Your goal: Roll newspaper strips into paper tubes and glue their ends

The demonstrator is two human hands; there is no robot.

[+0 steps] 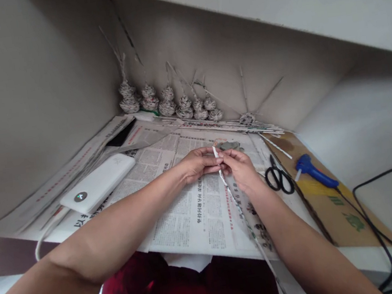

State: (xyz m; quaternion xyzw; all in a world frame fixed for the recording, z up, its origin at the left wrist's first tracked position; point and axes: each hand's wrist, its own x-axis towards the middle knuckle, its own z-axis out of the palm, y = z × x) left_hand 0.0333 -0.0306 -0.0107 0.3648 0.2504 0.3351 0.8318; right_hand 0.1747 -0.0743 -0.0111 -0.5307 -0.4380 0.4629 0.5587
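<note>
A long, thin rolled newspaper tube [240, 211] runs from between my hands down past the table's front edge toward my lap. My left hand [201, 163] pinches it near its white upper end, fingers closed from the left side. From the right, my right hand [238, 164] grips the same end, thumb and forefinger pressed together. Both hands meet just above the newspaper sheets [175, 207] covering the table. A greyish crumpled piece [230, 147] lies just behind my hands. Black-handled scissors [279, 179] rest beside my right wrist.
Several gourd-shaped woven paper pieces [168, 101] stand along the back wall. Paper tubes [229, 127] lie before them, near a small woven base [247, 118]. A white power bank [99, 181] sits left. A blue glue gun [315, 172] with a black cord lies on cardboard [349, 213] at right.
</note>
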